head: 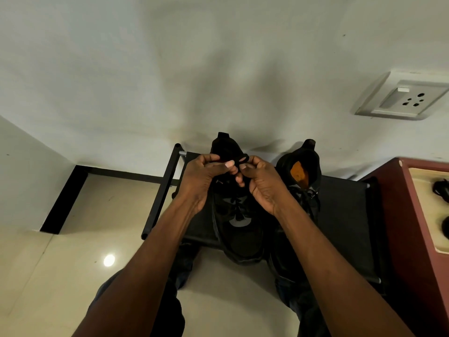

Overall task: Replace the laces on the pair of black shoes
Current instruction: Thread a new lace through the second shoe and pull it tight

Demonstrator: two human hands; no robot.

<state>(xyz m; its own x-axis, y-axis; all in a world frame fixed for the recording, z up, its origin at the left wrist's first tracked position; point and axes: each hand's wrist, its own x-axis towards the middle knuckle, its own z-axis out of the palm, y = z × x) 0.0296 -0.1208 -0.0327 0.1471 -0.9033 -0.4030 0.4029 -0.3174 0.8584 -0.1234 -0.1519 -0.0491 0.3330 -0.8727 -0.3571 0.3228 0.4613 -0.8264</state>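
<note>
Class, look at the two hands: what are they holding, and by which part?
Both the left hand and right hand pinch the black lace near its top, above the collar of the left-side shoe.

A white plastic wall socket with a switch (401, 98) sits on the white painted wall (170, 69). A dark red wooden box (398, 215) stands on the right. The shiny cream floor tiles (73, 263) show a bright light spot (109, 260).
</note>
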